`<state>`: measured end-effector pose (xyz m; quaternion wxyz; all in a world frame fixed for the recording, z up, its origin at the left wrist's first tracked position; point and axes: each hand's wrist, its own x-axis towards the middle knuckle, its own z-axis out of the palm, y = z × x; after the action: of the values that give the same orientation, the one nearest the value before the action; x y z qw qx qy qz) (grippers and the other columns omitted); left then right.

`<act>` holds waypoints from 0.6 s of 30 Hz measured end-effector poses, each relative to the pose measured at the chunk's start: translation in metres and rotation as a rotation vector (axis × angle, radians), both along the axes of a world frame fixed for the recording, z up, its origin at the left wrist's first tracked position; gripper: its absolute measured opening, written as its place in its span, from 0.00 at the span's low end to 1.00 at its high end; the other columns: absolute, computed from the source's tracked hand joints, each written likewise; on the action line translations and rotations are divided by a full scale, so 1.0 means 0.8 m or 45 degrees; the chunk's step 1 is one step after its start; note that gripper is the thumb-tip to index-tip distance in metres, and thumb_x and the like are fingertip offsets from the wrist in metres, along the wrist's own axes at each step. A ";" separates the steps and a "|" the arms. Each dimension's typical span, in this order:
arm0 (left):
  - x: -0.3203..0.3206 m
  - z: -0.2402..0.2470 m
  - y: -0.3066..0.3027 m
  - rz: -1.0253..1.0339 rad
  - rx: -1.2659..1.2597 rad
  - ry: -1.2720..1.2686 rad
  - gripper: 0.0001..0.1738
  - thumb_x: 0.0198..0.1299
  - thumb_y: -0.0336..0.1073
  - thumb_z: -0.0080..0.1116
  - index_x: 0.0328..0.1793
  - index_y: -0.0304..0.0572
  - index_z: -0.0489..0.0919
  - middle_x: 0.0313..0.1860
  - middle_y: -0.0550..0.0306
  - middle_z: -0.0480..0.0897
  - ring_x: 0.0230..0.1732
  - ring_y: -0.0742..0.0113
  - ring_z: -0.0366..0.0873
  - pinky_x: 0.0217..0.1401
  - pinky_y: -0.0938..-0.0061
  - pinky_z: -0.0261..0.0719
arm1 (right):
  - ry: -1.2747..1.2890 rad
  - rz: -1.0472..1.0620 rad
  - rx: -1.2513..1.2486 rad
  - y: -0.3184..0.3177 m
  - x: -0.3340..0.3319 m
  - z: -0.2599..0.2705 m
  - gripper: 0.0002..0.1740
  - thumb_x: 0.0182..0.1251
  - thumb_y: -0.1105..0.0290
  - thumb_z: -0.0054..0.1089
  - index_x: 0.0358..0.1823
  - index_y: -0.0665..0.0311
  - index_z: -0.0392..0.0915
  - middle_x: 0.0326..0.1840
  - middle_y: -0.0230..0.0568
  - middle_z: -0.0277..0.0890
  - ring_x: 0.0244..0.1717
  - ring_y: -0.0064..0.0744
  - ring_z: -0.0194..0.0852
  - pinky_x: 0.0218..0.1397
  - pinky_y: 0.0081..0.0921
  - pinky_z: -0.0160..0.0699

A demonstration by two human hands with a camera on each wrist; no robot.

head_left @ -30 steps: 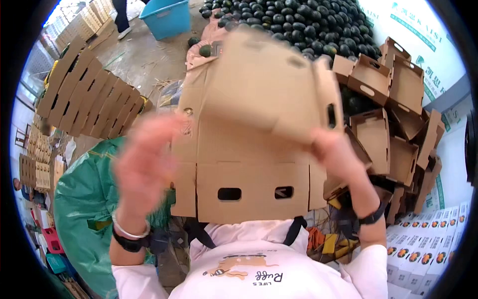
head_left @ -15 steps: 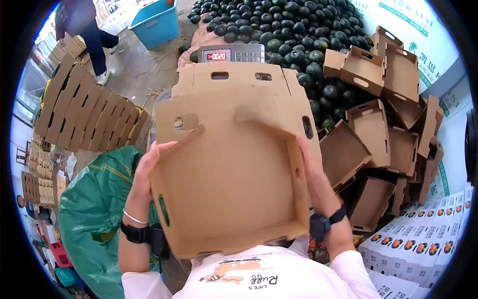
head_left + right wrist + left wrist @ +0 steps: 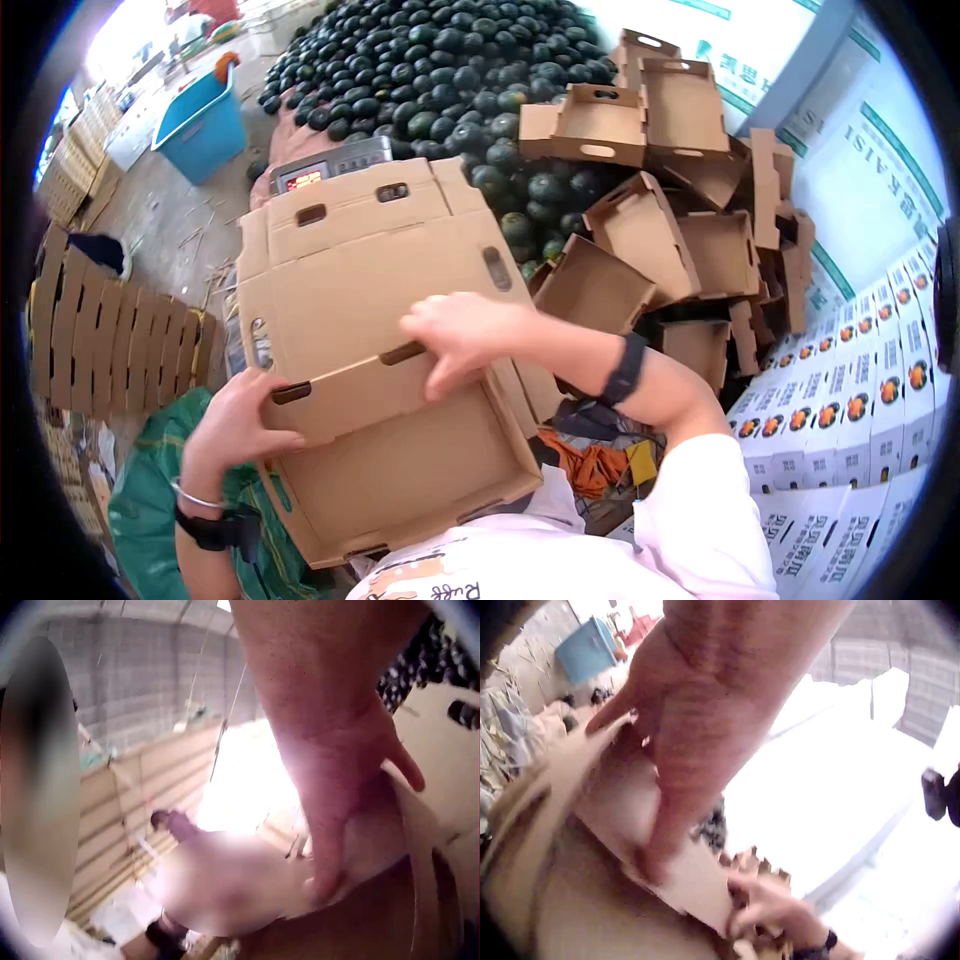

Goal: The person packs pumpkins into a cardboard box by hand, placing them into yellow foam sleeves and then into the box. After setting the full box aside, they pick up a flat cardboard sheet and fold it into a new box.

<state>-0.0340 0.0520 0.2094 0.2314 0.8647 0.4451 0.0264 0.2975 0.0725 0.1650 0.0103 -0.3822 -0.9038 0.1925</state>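
A cardboard tray box (image 3: 400,480) lies close to the person's body in the head view, its hollow side facing up. My left hand (image 3: 235,420) grips the left end of its far wall, thumb inside and fingers over the top edge. Further right along the same wall, my right hand (image 3: 465,335) holds the edge, with the thumb pointing down inside. Beyond the box lies a flat cardboard blank (image 3: 360,300) with hand slots, which the box partly overlaps. In the wrist views, the left hand (image 3: 690,727) and right hand (image 3: 337,765) both straddle the cardboard wall.
A digital scale display (image 3: 345,163) shows behind the blank. A heap of dark green squashes (image 3: 450,75) spreads at the back. Loose folded trays (image 3: 640,235) pile up at right, white printed cartons (image 3: 850,400) nearer. Stacked trays (image 3: 115,335) and a green sack (image 3: 160,470) are at left.
The raised box has come down towards the body. My hands have shifted from its sides to its far wall, after the left hand was free at first. The head view has turned right.
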 end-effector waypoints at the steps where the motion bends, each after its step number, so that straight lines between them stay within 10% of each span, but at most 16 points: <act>1: 0.014 -0.021 -0.002 -0.030 0.304 0.293 0.21 0.43 0.37 0.70 0.46 0.40 0.79 0.38 0.46 0.79 0.41 0.49 0.79 0.45 0.61 0.78 | -0.024 -0.017 0.195 -0.002 -0.021 -0.021 0.11 0.58 0.65 0.61 0.38 0.64 0.77 0.37 0.46 0.79 0.43 0.43 0.80 0.45 0.38 0.81; 5: 0.015 -0.049 0.011 -0.051 0.565 0.220 0.17 0.42 0.36 0.71 0.39 0.41 0.79 0.32 0.51 0.77 0.35 0.53 0.79 0.39 0.60 0.78 | -0.077 -0.088 0.644 -0.008 -0.021 -0.048 0.04 0.55 0.71 0.57 0.32 0.61 0.75 0.32 0.41 0.78 0.36 0.40 0.82 0.36 0.35 0.83; 9: -0.027 0.041 0.010 0.371 0.404 -0.834 0.29 0.61 0.35 0.56 0.69 0.34 0.69 0.68 0.49 0.71 0.71 0.58 0.66 0.74 0.66 0.61 | -0.216 -0.811 0.746 -0.072 0.067 0.040 0.03 0.56 0.71 0.54 0.32 0.58 0.75 0.34 0.37 0.77 0.36 0.39 0.79 0.35 0.37 0.81; 13: -0.087 0.015 -0.008 0.819 0.305 -1.033 0.25 0.66 0.36 0.51 0.68 0.37 0.68 0.61 0.55 0.72 0.61 0.66 0.70 0.66 0.70 0.67 | 1.255 -1.873 0.923 -0.134 0.232 0.008 0.25 0.76 0.58 0.49 0.68 0.61 0.61 0.55 0.34 0.72 0.49 0.29 0.74 0.50 0.30 0.75; 15: -0.101 -0.064 -0.009 0.676 0.114 -0.638 0.23 0.65 0.35 0.52 0.66 0.41 0.67 0.47 0.62 0.72 0.47 0.72 0.69 0.55 0.75 0.70 | 1.316 -1.777 0.509 -0.133 0.222 -0.062 0.26 0.76 0.62 0.48 0.70 0.61 0.57 0.58 0.38 0.65 0.56 0.28 0.66 0.57 0.27 0.67; 16: -0.101 -0.116 -0.016 0.934 -0.560 -1.008 0.29 0.64 0.34 0.56 0.69 0.37 0.63 0.52 0.59 0.74 0.50 0.69 0.71 0.55 0.74 0.72 | 1.302 -1.735 0.110 -0.125 0.200 -0.104 0.31 0.72 0.61 0.54 0.70 0.64 0.55 0.63 0.41 0.62 0.62 0.31 0.62 0.62 0.29 0.64; 18: -0.052 -0.131 -0.037 0.867 -0.656 -1.100 0.35 0.59 0.33 0.63 0.69 0.31 0.60 0.60 0.52 0.73 0.59 0.65 0.71 0.59 0.69 0.73 | 1.183 -1.671 -0.467 -0.114 0.157 -0.173 0.39 0.63 0.61 0.65 0.69 0.70 0.55 0.67 0.48 0.63 0.68 0.37 0.61 0.70 0.36 0.60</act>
<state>-0.0758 0.0222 0.1049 0.5716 0.5008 0.5546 0.3390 0.4227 -0.0190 0.0265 0.4309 -0.7096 -0.3544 0.4303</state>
